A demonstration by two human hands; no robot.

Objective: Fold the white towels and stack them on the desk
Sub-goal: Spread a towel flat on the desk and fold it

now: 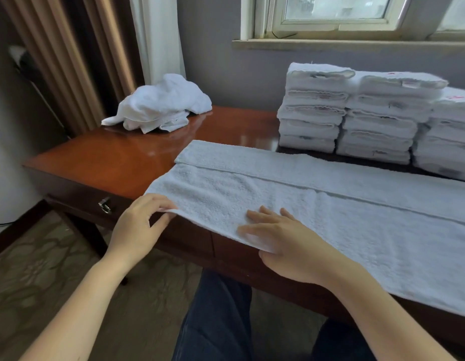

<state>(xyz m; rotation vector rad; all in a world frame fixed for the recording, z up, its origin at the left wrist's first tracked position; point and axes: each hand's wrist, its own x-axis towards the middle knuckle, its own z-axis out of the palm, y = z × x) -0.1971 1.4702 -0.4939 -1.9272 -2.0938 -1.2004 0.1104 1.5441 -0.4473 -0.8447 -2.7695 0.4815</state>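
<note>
Towel [317, 204]: soft terry, light and limp, with no stiffness, so it will sag wherever unsupported. It should not slip much on itself but likely slides on the glossy surface [116, 152]. Best hold, judged from here: pinch corners or the end hem, 1 hand each, and keep it taut while folding over. It is white with a nubby pile and is already folded lengthwise into a long strip, with a layer edge running as a straight seam line beyond both grips. It lies flat along the front of the surface, the near edge overhanging slightly and the right end running out of view.

Left grip [137, 225]: fingers on top and thumb below, pinching the towel's near-left corner, which is lifted a little. Right grip [286, 243]: just right of the left one, fingers straight and spread, palm pressing the towel flat, holding nothing. Its thumb is at the near edge; cannot tell if it is tucked under.

Beyond the right grip stand 3 stacks of folded towels [369, 115] by the wall. Beyond the left grip, well apart, sits a crumpled unfolded pile [161, 105]. Below the left grip is a drawer handle [105, 205].
</note>
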